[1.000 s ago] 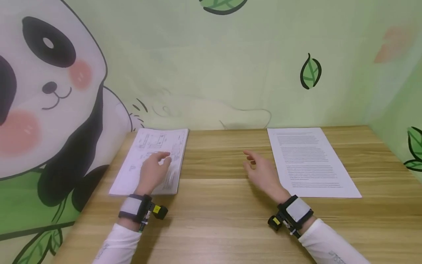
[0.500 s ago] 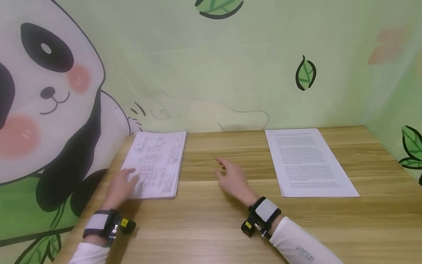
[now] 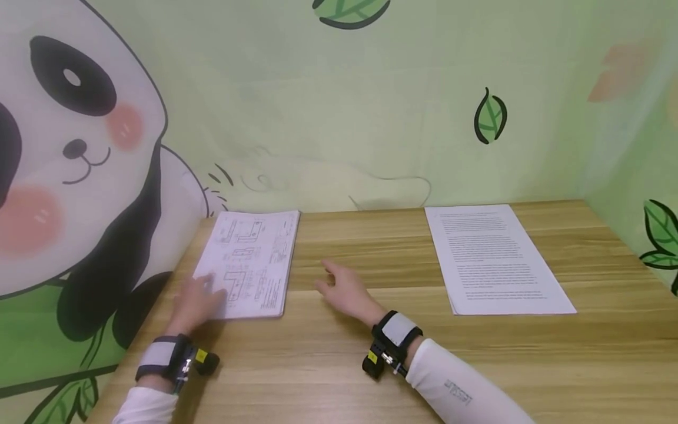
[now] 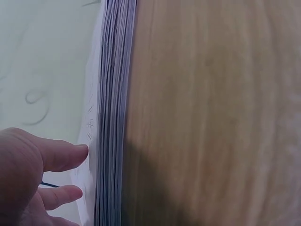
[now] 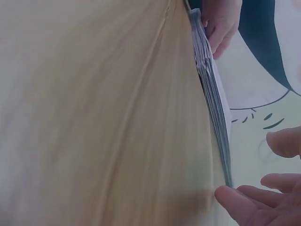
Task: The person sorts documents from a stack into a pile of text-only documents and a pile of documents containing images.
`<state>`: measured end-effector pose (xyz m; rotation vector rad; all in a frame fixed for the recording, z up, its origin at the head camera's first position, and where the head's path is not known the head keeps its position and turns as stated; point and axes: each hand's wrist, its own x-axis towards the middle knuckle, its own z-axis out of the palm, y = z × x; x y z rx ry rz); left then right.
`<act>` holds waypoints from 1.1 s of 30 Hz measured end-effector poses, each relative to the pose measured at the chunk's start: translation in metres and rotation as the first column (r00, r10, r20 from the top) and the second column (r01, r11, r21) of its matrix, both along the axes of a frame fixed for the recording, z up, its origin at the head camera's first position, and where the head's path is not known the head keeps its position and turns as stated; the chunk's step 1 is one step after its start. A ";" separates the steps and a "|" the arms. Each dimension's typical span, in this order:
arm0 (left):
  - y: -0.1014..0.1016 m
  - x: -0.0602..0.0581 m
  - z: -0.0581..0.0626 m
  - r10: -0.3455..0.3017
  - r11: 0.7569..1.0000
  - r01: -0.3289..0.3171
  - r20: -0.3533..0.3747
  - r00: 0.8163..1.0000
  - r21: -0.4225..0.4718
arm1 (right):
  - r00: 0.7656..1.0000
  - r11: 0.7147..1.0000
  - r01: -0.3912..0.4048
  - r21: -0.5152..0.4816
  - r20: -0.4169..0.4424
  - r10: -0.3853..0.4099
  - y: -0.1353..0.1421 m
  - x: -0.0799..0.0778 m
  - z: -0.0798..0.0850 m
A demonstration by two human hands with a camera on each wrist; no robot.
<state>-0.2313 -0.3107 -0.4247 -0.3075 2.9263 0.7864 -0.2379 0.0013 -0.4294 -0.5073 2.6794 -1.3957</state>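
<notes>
A thick stack of papers (image 3: 265, 253) lies at the table's left side, its top sheet printed with technical drawings. My left hand (image 3: 193, 303) is at the stack's near left corner, thumb and fingers spread over the top sheet; whether they press on it I cannot tell. In the left wrist view, the layered edge of the stack (image 4: 112, 117) runs past the fingertips. My right hand (image 3: 346, 294) hovers over the table to the right of the stack, fingers loosely extended and holding nothing. The right wrist view shows that hand's fingers (image 5: 235, 200) close to the stack's far end.
A second pile of white sheets (image 3: 492, 259), covered in printed text, lies on the right of the wooden table (image 3: 328, 365). Bare wood separates the two piles. Behind stands a green wall (image 3: 318, 118) with a panda and leaves. Each wrist wears a strapped camera.
My left hand has drawn back leftward from above the drawings to the stack's near left corner. My right hand has moved left, from beside the text pile toward the stack. Both piles stay put.
</notes>
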 end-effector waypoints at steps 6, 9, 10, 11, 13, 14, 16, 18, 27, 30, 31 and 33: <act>0.000 0.001 -0.002 -0.008 0.999 0.007 -0.017 1.000 -0.037 | 0.986 0.991 -0.009 -0.133 0.163 0.031 -0.014 -0.005 -0.003; 0.002 0.002 -0.002 -0.009 0.999 0.008 -0.020 1.000 -0.034 | 0.973 0.980 0.004 -0.199 0.226 0.042 -0.022 -0.008 -0.004; 0.002 0.002 -0.003 -0.013 0.999 0.012 -0.020 1.000 -0.032 | 0.968 0.975 0.013 -0.222 0.248 0.044 -0.025 -0.009 -0.005; 0.003 0.002 -0.003 -0.020 0.999 0.019 -0.022 1.000 -0.030 | 0.962 0.970 0.025 -0.242 0.268 0.042 -0.027 -0.010 -0.006; 0.005 0.002 -0.004 -0.035 0.999 0.034 -0.026 0.999 -0.027 | 0.948 0.959 0.057 -0.276 0.316 0.035 -0.032 -0.012 -0.008; 0.006 0.002 -0.004 -0.043 0.999 0.042 -0.029 0.999 -0.025 | 0.941 0.949 0.069 -0.309 0.337 0.041 -0.034 -0.012 -0.009; 0.008 0.002 -0.004 -0.064 0.998 0.063 -0.037 0.997 -0.018 | 0.917 0.916 0.096 -0.389 0.393 0.070 -0.038 -0.014 -0.010; 0.011 0.002 -0.005 -0.076 0.997 0.076 -0.034 0.997 -0.009 | 0.890 0.870 0.113 -0.480 0.439 0.127 -0.041 -0.015 -0.010; 0.030 0.006 0.004 -0.110 0.989 0.104 0.056 0.992 0.106 | 0.827 0.781 0.212 -0.587 0.533 0.176 -0.048 -0.018 -0.010; 0.036 0.007 0.005 -0.127 0.985 0.117 0.071 0.989 0.128 | 0.835 0.791 0.264 -0.552 0.541 0.100 -0.049 -0.019 -0.013; 0.037 0.008 0.006 -0.127 0.984 0.116 0.076 0.989 0.135 | 0.838 0.793 0.278 -0.542 0.540 0.075 -0.049 -0.019 -0.013; 0.039 0.008 0.006 -0.124 0.984 0.111 0.080 0.989 0.142 | 0.845 0.788 0.299 -0.538 0.534 0.044 -0.049 -0.019 -0.015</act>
